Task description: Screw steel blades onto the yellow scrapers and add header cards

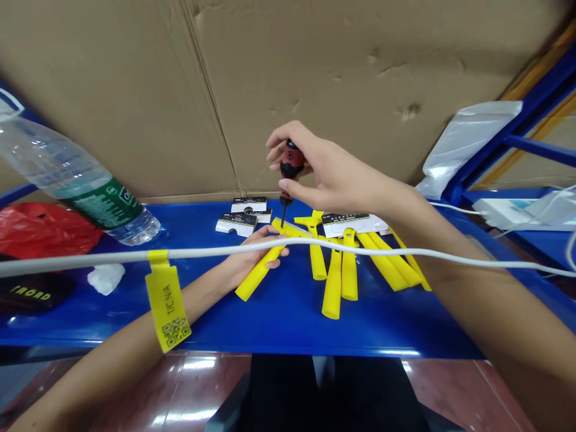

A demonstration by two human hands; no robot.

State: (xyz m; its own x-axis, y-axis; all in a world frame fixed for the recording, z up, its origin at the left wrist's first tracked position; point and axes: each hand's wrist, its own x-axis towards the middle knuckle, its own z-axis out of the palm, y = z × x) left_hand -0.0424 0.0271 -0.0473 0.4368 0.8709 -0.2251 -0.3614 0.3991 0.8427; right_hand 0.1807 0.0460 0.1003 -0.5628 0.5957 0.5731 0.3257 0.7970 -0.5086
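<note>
My right hand is closed around the red and black handle of a screwdriver, held nearly upright. The screwdriver's thin dark shaft points down to the head of a yellow-handled scraper. My left hand grips that scraper near its head, with the handle slanting toward me. A white cable crosses in front and hides part of the hand. Several more yellow-handled tools lie just to the right, among them a T-shaped one, a round-ended one and long yellow handles.
Black-and-white cards and another card lie at the back of the blue table. The white cable carries a yellow tag. Left are a water bottle, red bag and crumpled tissue. Cardboard stands behind.
</note>
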